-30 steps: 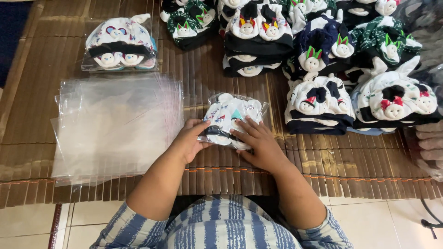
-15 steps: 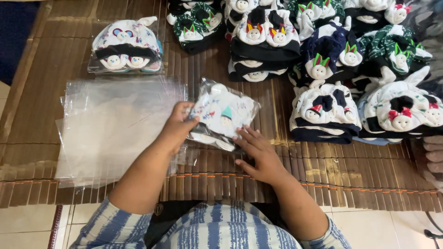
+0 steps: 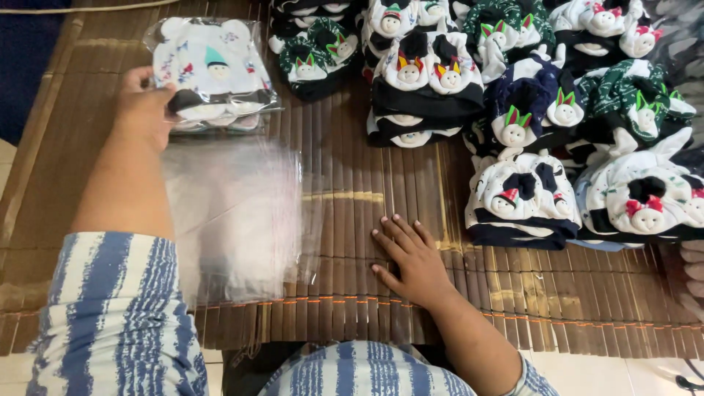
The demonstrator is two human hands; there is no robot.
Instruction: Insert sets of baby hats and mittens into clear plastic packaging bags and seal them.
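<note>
My left hand reaches to the far left and grips the near edge of a bagged white baby hat with small printed figures, which rests on top of another bagged hat. My right hand lies flat, fingers spread, on the brown bamboo mat and holds nothing. Between my arms lies a stack of clear plastic bags.
Several piles of folded baby hats with doll faces fill the right and back: white-and-black ones, dark blue, green, black-and-white. Pale floor tiles show at the mat's near edge.
My left hand carried the bagged white hat from the mat's middle to the pile at the far left. My right hand let go of it and settled flat on the mat.
</note>
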